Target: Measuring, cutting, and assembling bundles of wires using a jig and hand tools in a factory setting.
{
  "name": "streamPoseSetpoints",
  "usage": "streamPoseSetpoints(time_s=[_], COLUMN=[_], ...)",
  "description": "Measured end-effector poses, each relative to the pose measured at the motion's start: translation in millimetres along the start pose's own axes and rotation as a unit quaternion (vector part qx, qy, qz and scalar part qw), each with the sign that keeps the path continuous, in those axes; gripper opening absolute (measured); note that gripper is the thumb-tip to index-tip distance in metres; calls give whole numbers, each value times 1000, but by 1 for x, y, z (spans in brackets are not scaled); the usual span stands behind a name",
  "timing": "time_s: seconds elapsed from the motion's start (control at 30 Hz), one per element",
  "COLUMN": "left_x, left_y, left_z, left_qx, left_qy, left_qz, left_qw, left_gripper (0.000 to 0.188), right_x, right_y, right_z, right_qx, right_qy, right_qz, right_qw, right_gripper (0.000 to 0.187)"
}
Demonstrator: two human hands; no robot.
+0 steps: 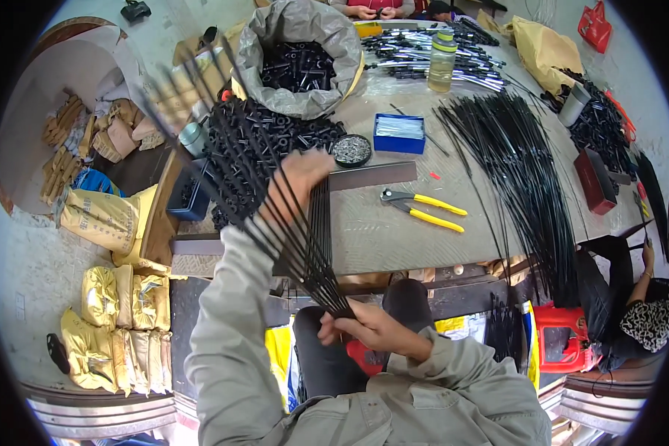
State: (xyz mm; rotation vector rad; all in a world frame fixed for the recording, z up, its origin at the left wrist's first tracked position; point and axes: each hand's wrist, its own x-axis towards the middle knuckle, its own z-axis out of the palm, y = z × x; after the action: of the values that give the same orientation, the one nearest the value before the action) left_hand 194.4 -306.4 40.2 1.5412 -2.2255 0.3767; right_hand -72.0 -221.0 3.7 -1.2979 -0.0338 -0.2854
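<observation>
My right hand (375, 327) is wrapped round the lower end of a bundle of thin black rods (316, 271), held above my lap. The rods fan up and to the left, their far ends blurred, crossing in front of my left forearm. Over the table's near-left part, my left hand (297, 182) is smeared by motion, so its fingers cannot be read. It is close to a heap of short black tubular parts (238, 137) and a round black dish of small metal pieces (351, 150). More black rods (320, 223) lie on the table just below that hand.
Yellow-handled pincers (424, 208), a blue box (399, 134) of thin pale sticks and a large spread of black rods (513, 163) are on the table (379, 241). A grey sack (305, 22) of black parts stands behind. Another person (639, 297) sits at the right.
</observation>
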Motion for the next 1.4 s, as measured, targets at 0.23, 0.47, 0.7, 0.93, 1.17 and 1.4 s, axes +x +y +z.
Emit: streamPoseSetpoints(time_s=[0.23,0.47,0.7,0.93,1.17,1.4], left_x=[-49,-100,-93,-102,-89,-94], left_y=[-5,73,78,73,74,77], left_z=[-20,-27,5,3,-7,-2], left_qx=[183,-161,-64,22,-31,5], left_qy=[-161,-222,-134,-132,-91,-99], left_qz=[-42,-67,-37,4,13,13], left_qw=[969,959,988,991,995,995], left_gripper=[74,95,86,75,65,70], right_x=[11,18,5,71,142,142], right_y=[109,134,86,-85,-95,-95], right_z=[-28,-52,-67,-123,-274,-295], right_qx=[49,-141,-632,-741,-750,-739], right_qy=[105,-4,-41,200,273,206], right_qz=[34,74,82,-26,90,99], right_qw=[993,987,769,640,596,634], right_gripper=[18,22,20,9,6,10])
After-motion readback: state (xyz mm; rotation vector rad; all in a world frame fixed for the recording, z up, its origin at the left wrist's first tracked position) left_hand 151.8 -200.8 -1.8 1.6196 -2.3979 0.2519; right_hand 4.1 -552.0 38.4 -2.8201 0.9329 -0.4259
